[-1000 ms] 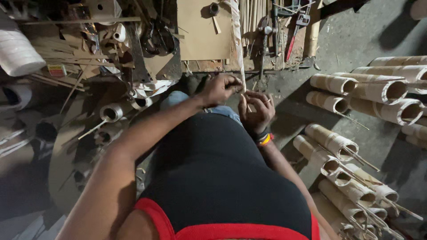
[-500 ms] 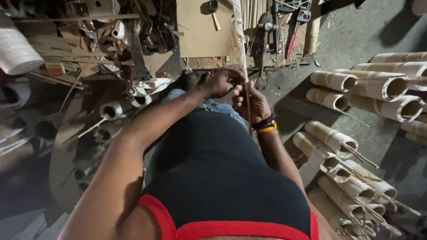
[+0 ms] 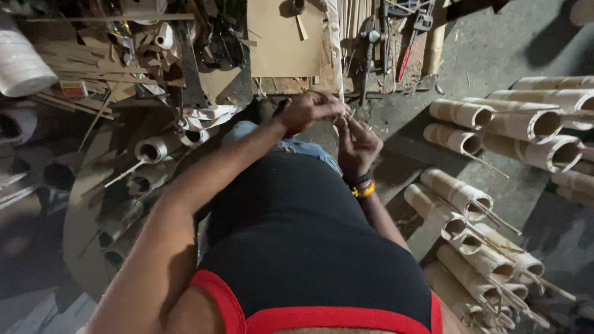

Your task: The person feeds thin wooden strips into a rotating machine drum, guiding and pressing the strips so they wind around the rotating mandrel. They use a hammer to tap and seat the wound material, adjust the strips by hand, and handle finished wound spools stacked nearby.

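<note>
Across the concrete floor (image 3: 495,49) at the right edge lie the biggest things in view, cut bamboo tubes (image 3: 526,124) in loose rows, their open ends turned toward the person, with more bamboo sections (image 3: 470,247) heaped nearer the lower right corner, thin sticks poking out of several. Along the far edge of the floor stands a flat cardboard sheet (image 3: 284,43) amid a clutter of tools and wood offcuts, and a white roll (image 3: 21,65) sits at the far left. A smaller bamboo piece (image 3: 154,148) with a stick in it lies on the floor at the left. Before the person's black shirt, the left hand (image 3: 309,111) and the right hand (image 3: 357,145) meet just above the knee. A long pale bamboo strip (image 3: 337,55) runs up from between them toward the far edge. The left hand's grip is closed around the strip's lower end; the right hand's fingers pinch together at the same strip just below, the two hands touching. A yellow and black wristband (image 3: 362,185) circles the right wrist.
</note>
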A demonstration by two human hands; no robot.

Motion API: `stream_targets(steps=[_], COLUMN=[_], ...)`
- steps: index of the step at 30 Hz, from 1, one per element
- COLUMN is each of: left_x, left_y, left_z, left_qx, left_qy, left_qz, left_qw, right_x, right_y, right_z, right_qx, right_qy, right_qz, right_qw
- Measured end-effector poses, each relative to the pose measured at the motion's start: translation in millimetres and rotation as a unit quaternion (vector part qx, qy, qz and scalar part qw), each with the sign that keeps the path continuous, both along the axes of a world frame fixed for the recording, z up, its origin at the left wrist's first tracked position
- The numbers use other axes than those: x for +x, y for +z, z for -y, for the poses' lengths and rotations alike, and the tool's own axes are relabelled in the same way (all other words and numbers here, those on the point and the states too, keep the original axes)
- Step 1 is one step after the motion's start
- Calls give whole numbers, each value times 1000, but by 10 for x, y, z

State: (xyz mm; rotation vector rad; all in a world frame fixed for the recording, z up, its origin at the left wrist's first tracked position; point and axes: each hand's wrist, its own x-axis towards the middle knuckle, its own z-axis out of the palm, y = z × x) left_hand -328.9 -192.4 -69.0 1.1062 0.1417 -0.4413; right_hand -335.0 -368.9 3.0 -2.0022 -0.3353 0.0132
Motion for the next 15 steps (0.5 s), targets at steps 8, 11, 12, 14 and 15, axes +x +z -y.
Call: stream_targets(steps=[8,11,12,14,15], left_x=[85,95,96,86,88], left_y=[-41,-147,-183,-251,-285], left_z=[52,42,44,61,60], left_qx=[100,44,8,-18,-28], left_qy=[3,-9,-16,-9,-4], left_qz=[85,72,58,62,67], left_qw=[991,996,998,998,997], right_x=[62,63,70,102,128], right_y=[209,277,307,351,353], right_z=[-120,-74,-41,42,86], right_qx=[-272,-242,-217,-139,-96], right_qy=[85,104,109,73,55], right_qz=[329,348,348,263,222], right_qw=[900,900,905,952,969])
